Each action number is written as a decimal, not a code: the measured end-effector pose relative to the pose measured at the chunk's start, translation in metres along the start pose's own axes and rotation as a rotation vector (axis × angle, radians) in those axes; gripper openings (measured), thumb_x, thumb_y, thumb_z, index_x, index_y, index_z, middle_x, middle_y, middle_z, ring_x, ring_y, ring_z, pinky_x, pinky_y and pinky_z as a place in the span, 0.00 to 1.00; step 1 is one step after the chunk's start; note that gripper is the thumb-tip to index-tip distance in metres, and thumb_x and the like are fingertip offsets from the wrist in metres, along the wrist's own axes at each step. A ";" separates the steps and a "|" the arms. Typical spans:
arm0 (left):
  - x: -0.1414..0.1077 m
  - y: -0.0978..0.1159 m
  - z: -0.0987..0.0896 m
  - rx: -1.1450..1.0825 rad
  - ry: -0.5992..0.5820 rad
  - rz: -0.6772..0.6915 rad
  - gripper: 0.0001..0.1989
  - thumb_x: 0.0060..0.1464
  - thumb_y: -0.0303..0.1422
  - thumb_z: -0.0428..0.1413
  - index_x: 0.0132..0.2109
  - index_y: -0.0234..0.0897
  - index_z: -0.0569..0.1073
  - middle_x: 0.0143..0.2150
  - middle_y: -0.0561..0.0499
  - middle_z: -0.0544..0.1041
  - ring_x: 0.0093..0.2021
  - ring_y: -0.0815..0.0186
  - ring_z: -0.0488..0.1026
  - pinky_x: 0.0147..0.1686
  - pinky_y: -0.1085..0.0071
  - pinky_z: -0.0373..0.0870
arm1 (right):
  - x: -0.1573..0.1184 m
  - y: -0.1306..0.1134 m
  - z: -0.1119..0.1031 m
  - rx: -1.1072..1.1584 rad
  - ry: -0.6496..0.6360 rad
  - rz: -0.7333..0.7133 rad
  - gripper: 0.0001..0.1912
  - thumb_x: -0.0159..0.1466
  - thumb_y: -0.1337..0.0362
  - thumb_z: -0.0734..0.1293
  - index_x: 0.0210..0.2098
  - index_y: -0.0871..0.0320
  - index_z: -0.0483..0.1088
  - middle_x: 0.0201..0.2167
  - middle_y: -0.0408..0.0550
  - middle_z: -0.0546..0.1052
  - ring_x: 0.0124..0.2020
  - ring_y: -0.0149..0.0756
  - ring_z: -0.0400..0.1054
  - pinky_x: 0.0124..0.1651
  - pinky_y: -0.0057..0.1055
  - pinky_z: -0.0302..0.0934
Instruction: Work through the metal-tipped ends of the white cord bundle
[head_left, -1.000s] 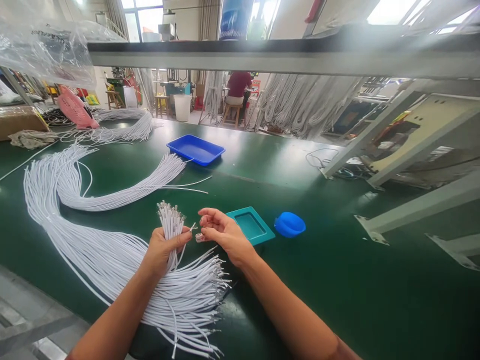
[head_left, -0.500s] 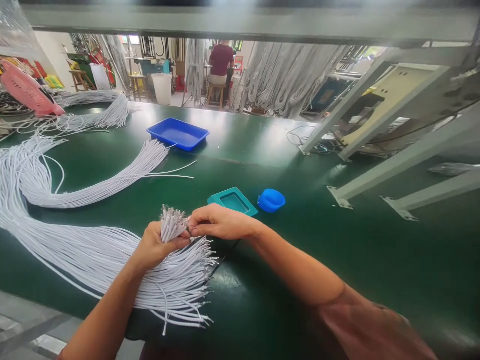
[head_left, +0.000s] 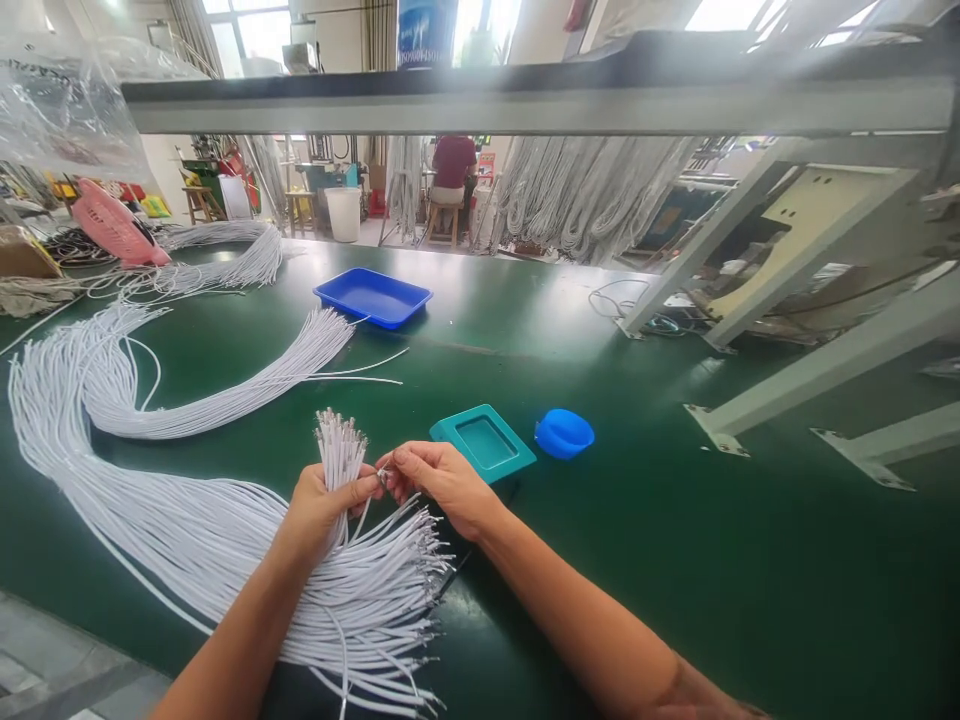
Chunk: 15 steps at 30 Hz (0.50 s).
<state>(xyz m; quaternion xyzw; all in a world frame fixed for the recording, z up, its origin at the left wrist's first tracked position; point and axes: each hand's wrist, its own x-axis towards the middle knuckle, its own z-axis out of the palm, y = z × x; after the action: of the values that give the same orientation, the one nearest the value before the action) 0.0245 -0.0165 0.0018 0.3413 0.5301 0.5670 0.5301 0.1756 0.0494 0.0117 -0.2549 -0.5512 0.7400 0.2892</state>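
Observation:
My left hand [head_left: 322, 505] is wrapped round an upright bunch of white cables [head_left: 341, 450], its thumb and fingertips meeting at a single cable end. Close against it, my right hand [head_left: 435, 480] pinches at that same cable end, where a small metallic tip shows. Under both hands a large bundle of white cables [head_left: 225, 530] lies on the green table [head_left: 675, 560], its loose ends fanned out to the right. Just beyond my right hand sits a teal tray [head_left: 487, 440], with a round blue cup [head_left: 565, 433] to its right.
A blue tray [head_left: 373, 297] lies farther back, beside another white cable bundle [head_left: 225, 400]. A pink basket [head_left: 116, 225] is at the far left. Metal frame legs [head_left: 780, 380] stand on the right. Beyond the table a person [head_left: 454, 165] sits on a stool.
The view has tilted up, so the table things appear lower. The bunch in my left hand stands more upright, and my right hand's fingers have curled in at the cable end.

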 end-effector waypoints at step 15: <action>0.005 -0.010 -0.007 -0.027 -0.005 -0.015 0.09 0.41 0.31 0.62 0.32 0.29 0.76 0.18 0.52 0.71 0.19 0.73 0.64 0.21 0.76 0.59 | -0.002 0.022 0.012 -1.037 0.283 -0.630 0.13 0.62 0.66 0.59 0.23 0.59 0.69 0.24 0.49 0.72 0.29 0.35 0.63 0.35 0.32 0.57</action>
<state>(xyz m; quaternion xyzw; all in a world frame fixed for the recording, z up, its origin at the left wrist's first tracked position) 0.0194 -0.0142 -0.0102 0.3317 0.5236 0.5692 0.5402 0.1655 0.0355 -0.0068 -0.2829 -0.8439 0.2141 0.4025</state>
